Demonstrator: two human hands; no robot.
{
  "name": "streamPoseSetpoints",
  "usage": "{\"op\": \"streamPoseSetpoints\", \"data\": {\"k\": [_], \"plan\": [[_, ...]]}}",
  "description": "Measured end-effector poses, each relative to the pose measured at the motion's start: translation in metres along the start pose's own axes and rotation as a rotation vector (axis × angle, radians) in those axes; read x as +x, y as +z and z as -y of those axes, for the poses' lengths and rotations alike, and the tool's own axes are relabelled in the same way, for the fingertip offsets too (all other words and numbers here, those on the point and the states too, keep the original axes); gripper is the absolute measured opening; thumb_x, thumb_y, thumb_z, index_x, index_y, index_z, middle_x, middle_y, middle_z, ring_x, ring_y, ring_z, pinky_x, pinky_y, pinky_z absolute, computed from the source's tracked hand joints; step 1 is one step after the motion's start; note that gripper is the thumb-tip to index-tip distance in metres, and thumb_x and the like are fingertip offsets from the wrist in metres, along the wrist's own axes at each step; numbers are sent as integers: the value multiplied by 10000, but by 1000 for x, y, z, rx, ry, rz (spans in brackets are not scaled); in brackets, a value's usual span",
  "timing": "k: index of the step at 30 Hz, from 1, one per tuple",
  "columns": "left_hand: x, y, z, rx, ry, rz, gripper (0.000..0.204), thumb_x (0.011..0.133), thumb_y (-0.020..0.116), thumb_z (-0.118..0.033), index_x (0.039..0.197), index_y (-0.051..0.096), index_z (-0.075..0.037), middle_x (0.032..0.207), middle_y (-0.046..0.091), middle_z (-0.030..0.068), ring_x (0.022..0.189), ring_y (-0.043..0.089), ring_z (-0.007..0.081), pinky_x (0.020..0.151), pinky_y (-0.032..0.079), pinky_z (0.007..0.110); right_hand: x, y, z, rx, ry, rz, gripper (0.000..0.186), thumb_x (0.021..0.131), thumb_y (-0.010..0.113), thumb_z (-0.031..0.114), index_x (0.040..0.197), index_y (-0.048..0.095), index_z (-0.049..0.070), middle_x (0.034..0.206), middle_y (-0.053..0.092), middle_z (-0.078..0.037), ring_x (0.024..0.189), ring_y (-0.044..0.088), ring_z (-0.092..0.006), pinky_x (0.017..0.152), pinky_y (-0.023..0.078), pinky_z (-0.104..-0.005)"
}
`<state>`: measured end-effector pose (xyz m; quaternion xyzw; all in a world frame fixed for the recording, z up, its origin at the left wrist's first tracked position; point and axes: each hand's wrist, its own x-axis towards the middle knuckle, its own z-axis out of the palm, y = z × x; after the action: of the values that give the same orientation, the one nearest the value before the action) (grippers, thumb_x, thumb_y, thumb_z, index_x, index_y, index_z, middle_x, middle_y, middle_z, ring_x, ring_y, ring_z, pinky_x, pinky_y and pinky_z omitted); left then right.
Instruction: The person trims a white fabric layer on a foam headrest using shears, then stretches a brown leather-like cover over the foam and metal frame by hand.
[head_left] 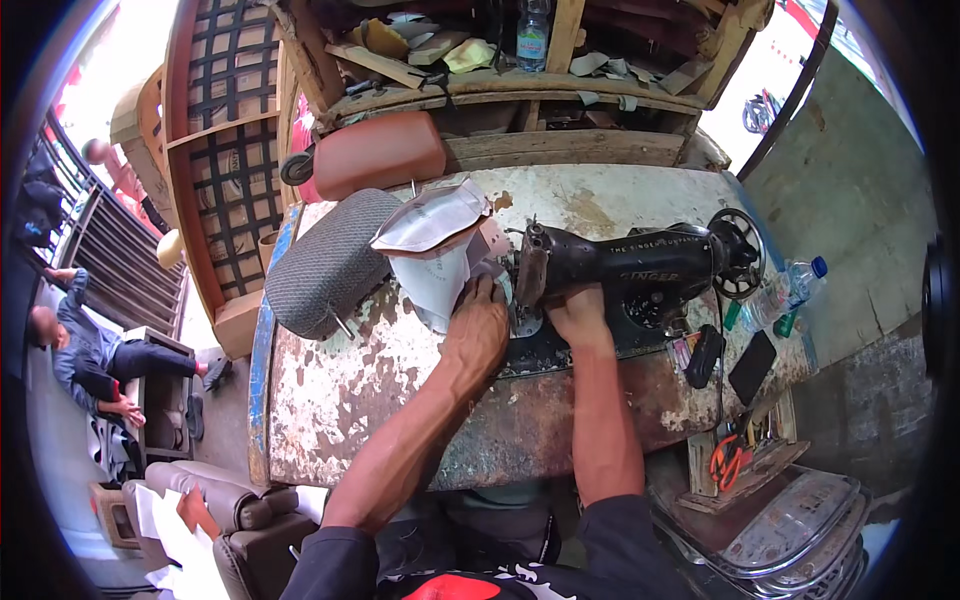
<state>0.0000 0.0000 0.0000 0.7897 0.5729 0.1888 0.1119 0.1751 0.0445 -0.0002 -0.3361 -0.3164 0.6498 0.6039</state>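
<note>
A black sewing machine (630, 262) stands on the worn table, its needle end toward the left. At that end lies a pale, floppy sheet-like piece (432, 275) with a brown-edged seam, its upper part folded up; whether it is fabric or leatherette backing I cannot tell. My left hand (478, 325) grips and presses the lower right edge of this piece, close beside the needle area. Under the machine's arm reaches my right hand (580, 315), near the machine bed; its fingertips are hidden behind the arm, and so is whatever they touch.
Left of the piece lie a grey padded cushion (335, 262) and a reddish-brown one (380, 155). Right of the handwheel (737, 252) are a plastic bottle (785, 295) and a black phone (752, 367). Orange-handled scissors (729, 462) hang below. A person (90, 345) sits far left.
</note>
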Motion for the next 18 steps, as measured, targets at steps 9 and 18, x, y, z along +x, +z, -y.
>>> {"op": "streamPoseSetpoints", "data": {"k": [9, 18], "plan": [[-59, -18, 1, 31, -48, -83, 447, 946, 590, -142, 1316, 562, 108, 1328, 582, 363, 1221, 584, 496, 1103, 463, 518, -229, -49, 103, -1092, -324, -553, 318, 1069, 611, 255, 1230, 746, 16, 1052, 721, -60, 890, 658, -119, 836, 521, -282], [-83, -60, -55, -108, 3, -75, 581, 984, 621, -204, 1382, 466, 190, 1353, 542, 359, 1297, 516, 488, 1127, 417, 491, -317, -262, 141, -1714, 345, -974, 389, 937, 654, 150, 1305, 653, 25, 1161, 673, -296, 1091, 640, -499, 903, 502, -543]]}}
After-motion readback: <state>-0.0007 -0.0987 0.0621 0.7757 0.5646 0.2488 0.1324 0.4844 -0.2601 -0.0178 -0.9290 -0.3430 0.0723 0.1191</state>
